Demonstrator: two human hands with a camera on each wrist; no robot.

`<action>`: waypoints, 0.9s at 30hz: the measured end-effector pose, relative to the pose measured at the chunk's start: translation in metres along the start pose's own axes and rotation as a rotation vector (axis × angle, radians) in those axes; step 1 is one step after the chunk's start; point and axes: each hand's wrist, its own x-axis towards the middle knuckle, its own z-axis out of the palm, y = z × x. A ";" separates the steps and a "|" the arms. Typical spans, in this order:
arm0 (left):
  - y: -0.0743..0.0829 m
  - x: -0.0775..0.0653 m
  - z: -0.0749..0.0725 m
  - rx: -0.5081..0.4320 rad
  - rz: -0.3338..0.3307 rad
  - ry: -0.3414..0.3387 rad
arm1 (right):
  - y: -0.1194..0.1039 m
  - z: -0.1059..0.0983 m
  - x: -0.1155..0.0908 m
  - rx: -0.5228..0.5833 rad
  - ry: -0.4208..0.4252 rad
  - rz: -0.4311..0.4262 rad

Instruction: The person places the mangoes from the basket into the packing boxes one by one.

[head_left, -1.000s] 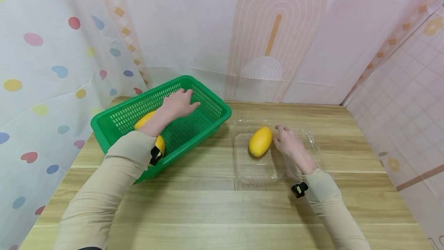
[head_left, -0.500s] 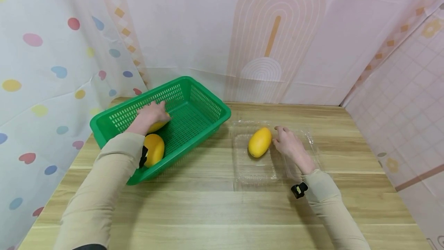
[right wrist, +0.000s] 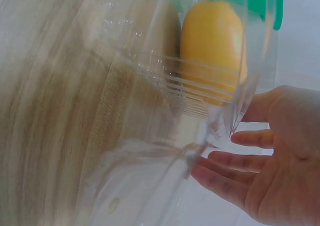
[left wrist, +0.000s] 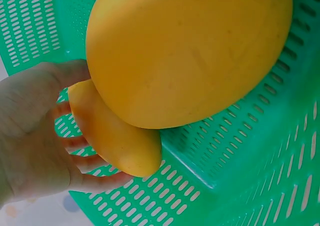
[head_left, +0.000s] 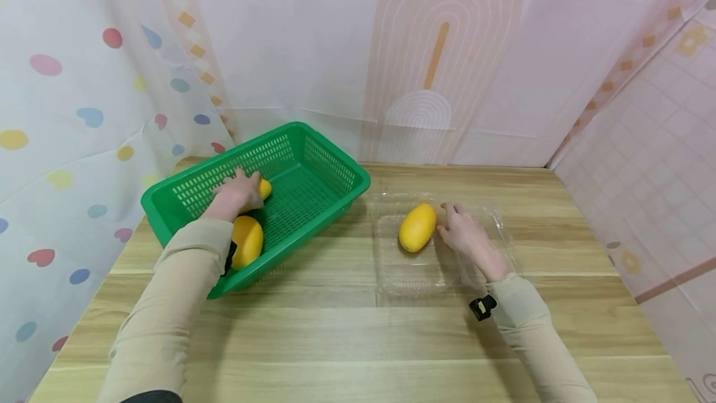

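Note:
Inside the green basket [head_left: 302, 201], my left hand [head_left: 235, 194] grips a yellow mango [head_left: 265, 189]. In the left wrist view its fingers curl under that mango [left wrist: 117, 131], with the thumb at its top end. A second mango [left wrist: 190, 56] lies nearer in the basket and fills much of that view. My right hand [head_left: 465, 233] is at the middle of an opened clear plastic container [head_left: 411, 275]. Its fairly straight fingers touch the plastic edge in the right wrist view. A third mango [head_left: 417, 227] lies in the container's left half.
A wooden tabletop [head_left: 347, 341] bears the basket at left and the container at right. Behind it hangs a patterned cloth [head_left: 313, 48], with a dotted cloth [head_left: 84, 173] on the left and a checked one [head_left: 665, 160] on the right.
My left hand has drawn back from over the basket's far part and down onto the farther mango, baring the nearer one. The right hand has stayed in place.

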 end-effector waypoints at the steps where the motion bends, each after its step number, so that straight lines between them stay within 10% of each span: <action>1: 0.000 0.000 0.000 0.000 0.000 -0.003 | 0.000 0.000 0.000 -0.002 0.001 -0.002; 27: -0.007 -0.004 0.003 -0.072 0.120 -0.134 | 0.000 0.000 -0.001 0.020 -0.060 -0.016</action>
